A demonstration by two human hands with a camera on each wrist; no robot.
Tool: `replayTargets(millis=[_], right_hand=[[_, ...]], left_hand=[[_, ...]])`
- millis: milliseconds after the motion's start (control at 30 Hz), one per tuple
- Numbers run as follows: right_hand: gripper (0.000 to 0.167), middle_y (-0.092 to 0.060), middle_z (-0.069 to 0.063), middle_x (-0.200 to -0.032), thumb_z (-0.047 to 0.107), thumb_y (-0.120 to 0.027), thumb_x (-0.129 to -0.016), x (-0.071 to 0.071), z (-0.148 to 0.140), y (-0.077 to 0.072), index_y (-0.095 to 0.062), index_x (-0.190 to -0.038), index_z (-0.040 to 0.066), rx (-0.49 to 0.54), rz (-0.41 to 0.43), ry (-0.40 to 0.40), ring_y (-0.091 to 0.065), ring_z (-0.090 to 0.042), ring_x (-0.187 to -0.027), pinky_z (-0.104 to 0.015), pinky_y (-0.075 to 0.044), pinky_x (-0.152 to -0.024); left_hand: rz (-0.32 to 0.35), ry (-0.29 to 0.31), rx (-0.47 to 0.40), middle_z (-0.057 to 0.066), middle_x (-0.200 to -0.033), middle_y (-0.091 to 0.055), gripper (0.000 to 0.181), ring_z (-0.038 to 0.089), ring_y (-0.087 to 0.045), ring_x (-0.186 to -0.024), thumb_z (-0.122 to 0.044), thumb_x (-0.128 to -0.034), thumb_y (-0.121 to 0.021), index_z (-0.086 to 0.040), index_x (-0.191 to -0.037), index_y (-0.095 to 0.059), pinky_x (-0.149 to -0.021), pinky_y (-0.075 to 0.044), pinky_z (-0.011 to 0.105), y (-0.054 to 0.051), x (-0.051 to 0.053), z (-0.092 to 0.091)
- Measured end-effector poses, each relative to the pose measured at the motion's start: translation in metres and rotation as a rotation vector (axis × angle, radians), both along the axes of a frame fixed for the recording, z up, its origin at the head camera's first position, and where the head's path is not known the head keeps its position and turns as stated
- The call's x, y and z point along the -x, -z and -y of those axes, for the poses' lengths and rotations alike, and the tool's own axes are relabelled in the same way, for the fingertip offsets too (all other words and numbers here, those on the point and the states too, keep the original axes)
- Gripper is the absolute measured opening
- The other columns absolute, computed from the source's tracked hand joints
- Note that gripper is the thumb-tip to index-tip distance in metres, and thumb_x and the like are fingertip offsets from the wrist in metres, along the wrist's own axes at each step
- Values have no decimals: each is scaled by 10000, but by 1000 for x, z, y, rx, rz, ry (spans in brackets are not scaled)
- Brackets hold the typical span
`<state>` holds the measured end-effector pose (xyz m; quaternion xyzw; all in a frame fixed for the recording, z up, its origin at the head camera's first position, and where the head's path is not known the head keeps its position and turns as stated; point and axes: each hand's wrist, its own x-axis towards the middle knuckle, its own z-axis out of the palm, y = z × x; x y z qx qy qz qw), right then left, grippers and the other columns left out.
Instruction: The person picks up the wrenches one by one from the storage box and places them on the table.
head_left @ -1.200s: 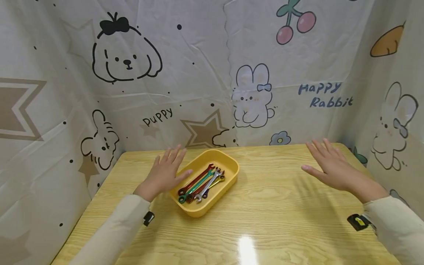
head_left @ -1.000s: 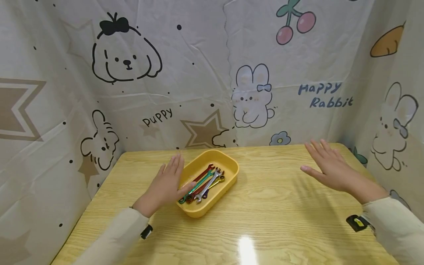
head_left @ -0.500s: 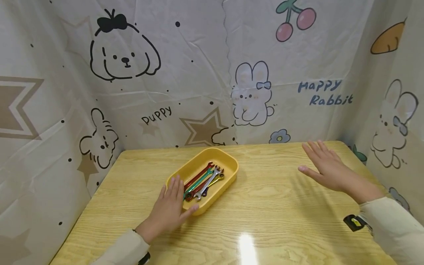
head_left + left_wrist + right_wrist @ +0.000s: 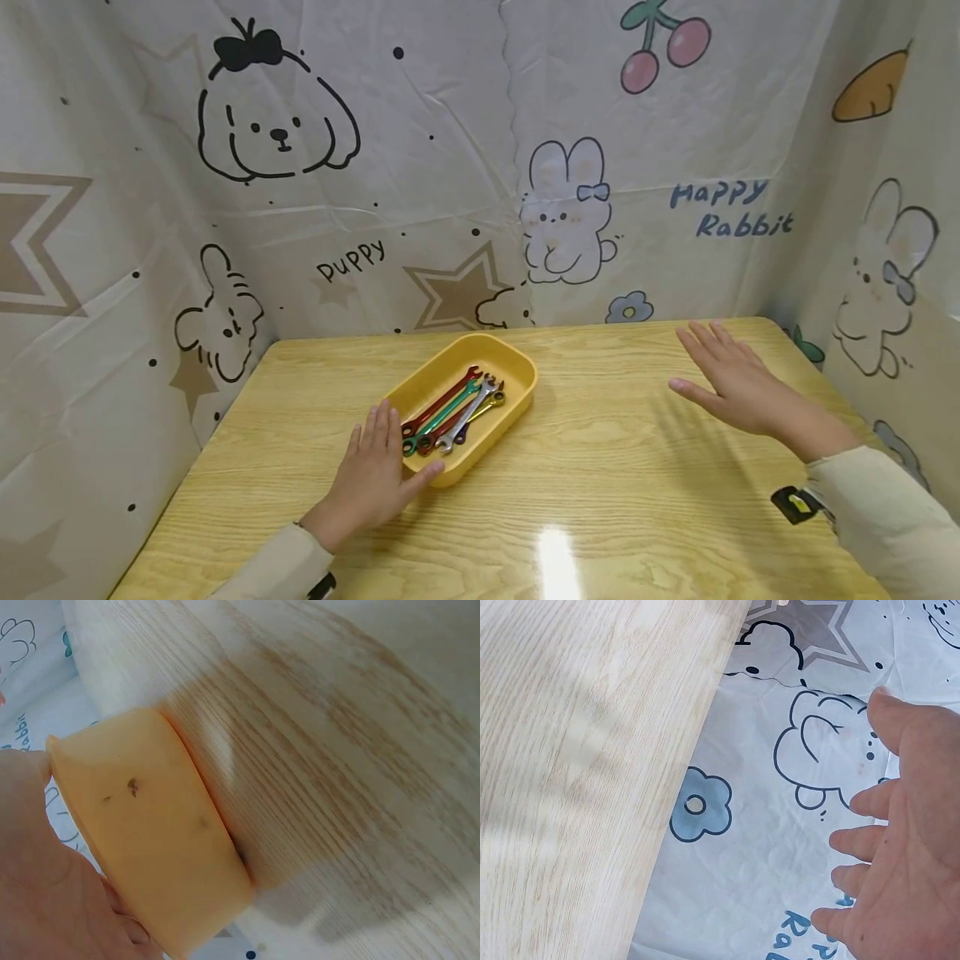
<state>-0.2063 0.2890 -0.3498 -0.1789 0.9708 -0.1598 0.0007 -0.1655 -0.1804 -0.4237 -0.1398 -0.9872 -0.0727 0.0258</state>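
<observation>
My left hand (image 4: 367, 479) is at the near left end of a yellow plastic bin (image 4: 491, 442), fingers straight and thumb spread along the near corner. In the left wrist view the hand (image 4: 41, 877) lies along the rim of the bin (image 4: 150, 832), whose outer end wall faces the camera. Inside the bin is a loose pile of wrenches, among them a red wrench (image 4: 442, 400), a green wrench (image 4: 453, 408), a silver wrench (image 4: 468, 412) and a yellow wrench (image 4: 491, 402). My right hand (image 4: 738, 387) hovers over the table's right side, fingers extended, holding nothing.
The bin stands on a light wood-grain table (image 4: 600, 483), left of its middle. Printed cloth (image 4: 420, 100) with cartoon animals hangs behind and along both sides. Black bands with attached parts circle both wrists.
My left hand has come down and toward me, from above the bin's left side to its near left end. My right hand has barely shifted, and the wrenches lie as before.
</observation>
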Motion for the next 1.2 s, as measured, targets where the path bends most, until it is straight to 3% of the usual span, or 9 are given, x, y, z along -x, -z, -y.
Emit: replayTargets(millis=[267,667,967,1200], right_hand=[[844,-37,-287,-1565,488,-485,-975,0,2,0,-83,-1531,-3,-5,0,3,92,-447,-1433,-646,40,-1102],[828,-81,-292,-1560,489,-488,-974,7,20,-3,-139,-1520,-25,-9,-28,-45,19,-476,-1429,-659,-60,-1098],[669,-324,-227,-1512,400,-516,-986,21,72,-21,-311,-1487,6,-52,-170,-128,-231,-433,-1406,-594,-196,-1113],[564,-455,-174,-1443,369,-537,-982,40,134,-40,-445,-1426,33,-62,-212,-290,-383,-364,-1353,-508,-293,-1110]], left_hand=[[60,-15,-16,300,-1550,-55,1088,415,-25,-1443,-771,-872,-319,122,-1472,-162,-1146,-126,565,-1,1,0],[78,-32,-33,300,-1545,-3,1110,423,2,-1439,-779,-862,-335,127,-1471,-138,-1142,-122,574,-2,1,0],[84,-38,-36,303,-1546,-21,1108,426,-11,-1439,-776,-861,-347,128,-1470,-150,-1144,-120,571,-3,1,-1],[89,-44,-41,303,-1549,-28,1113,425,-10,-1440,-781,-857,-347,125,-1472,-147,-1147,-111,566,-1,1,-1]])
